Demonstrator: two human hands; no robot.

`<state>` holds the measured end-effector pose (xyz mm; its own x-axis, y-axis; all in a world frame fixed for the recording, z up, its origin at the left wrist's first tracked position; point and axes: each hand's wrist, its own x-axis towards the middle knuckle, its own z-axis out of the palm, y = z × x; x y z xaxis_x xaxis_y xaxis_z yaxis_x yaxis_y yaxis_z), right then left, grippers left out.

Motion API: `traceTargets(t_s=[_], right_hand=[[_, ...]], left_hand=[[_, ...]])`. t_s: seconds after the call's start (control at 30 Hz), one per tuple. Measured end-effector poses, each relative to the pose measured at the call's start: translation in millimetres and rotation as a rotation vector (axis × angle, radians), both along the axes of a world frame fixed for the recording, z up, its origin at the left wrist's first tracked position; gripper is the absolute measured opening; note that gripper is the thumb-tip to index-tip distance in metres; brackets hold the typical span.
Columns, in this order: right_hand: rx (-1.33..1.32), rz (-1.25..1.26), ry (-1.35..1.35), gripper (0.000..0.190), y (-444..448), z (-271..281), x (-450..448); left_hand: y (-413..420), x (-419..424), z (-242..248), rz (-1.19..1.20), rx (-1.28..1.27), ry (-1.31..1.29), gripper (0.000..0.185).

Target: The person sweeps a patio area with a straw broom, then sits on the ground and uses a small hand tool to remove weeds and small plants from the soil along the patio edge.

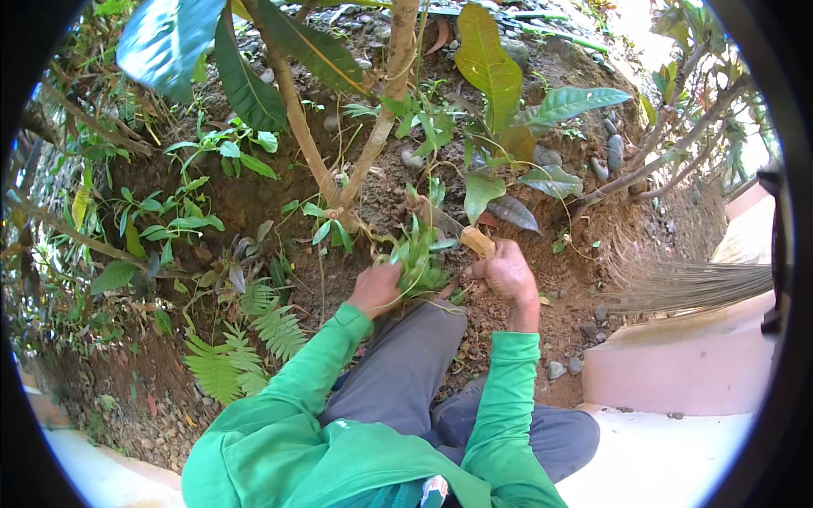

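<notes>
My left hand [376,289] is closed around a bunch of green weeds [416,263], leaves and thin vines sticking out past the fingers just above my bent knee. In my right hand [510,272] is a bladed tool with a wooden handle [477,242]. Its dull metal blade [443,221] points up and left, just beyond the bunch. Leaves partly cover the blade's far end, so its full shape cannot be made out. Below both hands lies loose brown soil [479,324].
A forked shrub trunk [378,136] rises directly ahead, with broad leaves [489,63] overhanging. Fern fronds [216,368] grow at the left. On the right, a stick broom [698,279] lies by a pink concrete ledge [679,365]. Stones [615,152] dot the slope.
</notes>
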<state>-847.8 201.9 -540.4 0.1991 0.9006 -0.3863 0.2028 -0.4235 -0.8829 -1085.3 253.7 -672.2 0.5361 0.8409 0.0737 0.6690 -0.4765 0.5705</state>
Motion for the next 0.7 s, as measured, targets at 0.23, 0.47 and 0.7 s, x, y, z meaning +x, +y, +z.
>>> traceTargets(t_s=[0.23, 0.47, 0.7], right_hand=[[0.008, 0.122, -0.241, 0.028, 5, 5, 20], [0.084, 0.214, -0.257, 0.053, 12, 17, 20], [-0.107, 0.360, -0.494, 0.035, 38, 64, 31]], left_hand=[[-62, -159, -3, 0.014, -0.262, 0.332, 0.033], [-68, -160, 7, -0.224, -0.298, 0.380, 0.025], [-68, -160, 40, -0.030, -0.796, -0.007, 0.024]])
